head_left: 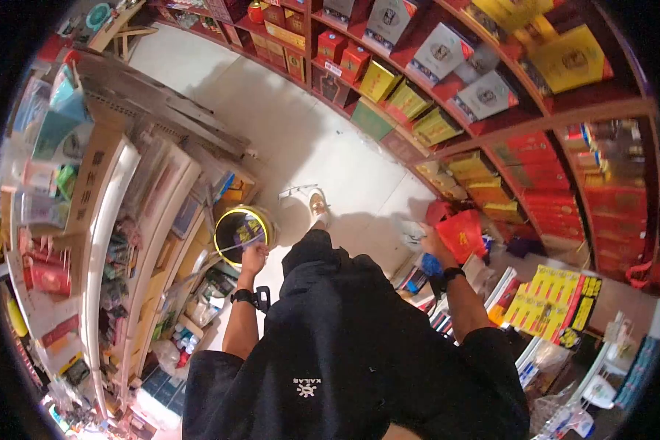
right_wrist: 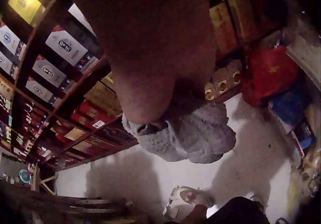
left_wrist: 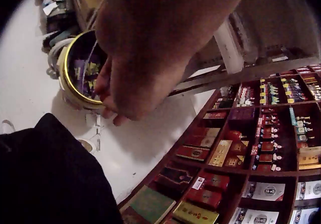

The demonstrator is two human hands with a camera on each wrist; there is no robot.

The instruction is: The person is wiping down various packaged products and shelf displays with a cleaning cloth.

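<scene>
My left hand (head_left: 254, 258) is at the near side of a bucket (head_left: 267, 226) with a yellow rim, its fingers curled round the thin bucket handle (left_wrist: 89, 58). Purple and yellow material (left_wrist: 90, 76) shows inside the bucket. In the left wrist view, my wrist covers much of that hand. Off to the right, my right hand (head_left: 434, 248) grips a bunched grey cloth (right_wrist: 188, 133), which hangs over the pale floor. The right fingers are mostly hidden behind the wrist and the cloth's folds.
Wooden shelves (head_left: 433, 154) with boxed goods run along the right. A loaded display rack (head_left: 165, 198) stands at the left. A red bag (head_left: 463, 233) and a yellow printed box (head_left: 554, 304) are on the right. My shoe (head_left: 317, 204) rests on the pale tiled floor (head_left: 271, 103).
</scene>
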